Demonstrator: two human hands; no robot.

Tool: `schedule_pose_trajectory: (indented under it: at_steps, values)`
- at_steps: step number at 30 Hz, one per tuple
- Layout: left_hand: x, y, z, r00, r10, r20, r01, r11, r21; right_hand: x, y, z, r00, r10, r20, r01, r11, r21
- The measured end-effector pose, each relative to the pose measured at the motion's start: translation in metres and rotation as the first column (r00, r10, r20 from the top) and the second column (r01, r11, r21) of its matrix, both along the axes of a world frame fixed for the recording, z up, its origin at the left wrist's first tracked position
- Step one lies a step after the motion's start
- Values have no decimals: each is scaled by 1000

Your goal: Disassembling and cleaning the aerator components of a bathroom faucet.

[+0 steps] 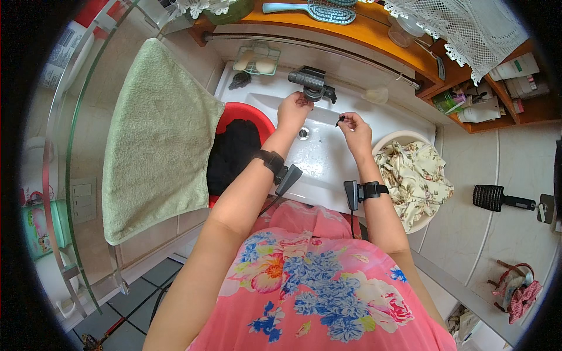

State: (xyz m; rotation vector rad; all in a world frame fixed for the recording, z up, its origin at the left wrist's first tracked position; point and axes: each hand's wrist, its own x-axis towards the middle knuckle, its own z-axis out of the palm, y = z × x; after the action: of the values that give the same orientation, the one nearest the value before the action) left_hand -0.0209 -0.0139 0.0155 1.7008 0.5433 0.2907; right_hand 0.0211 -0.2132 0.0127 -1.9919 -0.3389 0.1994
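Observation:
Over the white washbasin [322, 169], my left hand [293, 113] reaches up to the dark faucet [312, 83]. Its fingertips are curled beneath the spout and partly hidden, so I cannot tell whether they hold anything. My right hand [356, 134] pinches a small black object [340, 121] between thumb and fingers, to the right of the metal drain [303, 133]; its kind is too small to make out. Left of the basin bowl, black cloth [235, 151] fills a red basin [235, 112]. At the right, a cream basin [397, 137] holds floral-print fabric [410, 175].
A green towel [158, 145] hangs at left beside a glass shelf edge [72, 166]. Behind the faucet are a wire soap rack [259, 59] and a metal rail [311, 50]. An orange wooden shelf [281, 17] holds a blue hairbrush [329, 12]. A black hairbrush [489, 198] hangs at right.

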Motion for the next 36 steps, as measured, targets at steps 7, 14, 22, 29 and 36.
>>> schedule_pose_trajectory:
  at_steps: [7,14,22,29,36]
  values:
    - [-1,0,3,1000,2,2,-2,1000,-11,-1,2,2,1000,2,-5,-1,1000,9]
    - [-3,0,6,1000,8,1,-8,1000,-29,-1,6,2,1000,15,3,-15,1000,10]
    - [-3,7,-17,999,6,44,-6,1000,-2,4,48,12,990,105,92,-107,994,16]
    - [-22,14,-11,998,64,-19,-64,998,-14,8,78,22,974,173,148,-154,980,-129]
    - [-36,17,-6,995,101,16,-100,993,-69,4,81,23,984,130,121,-124,991,-59]
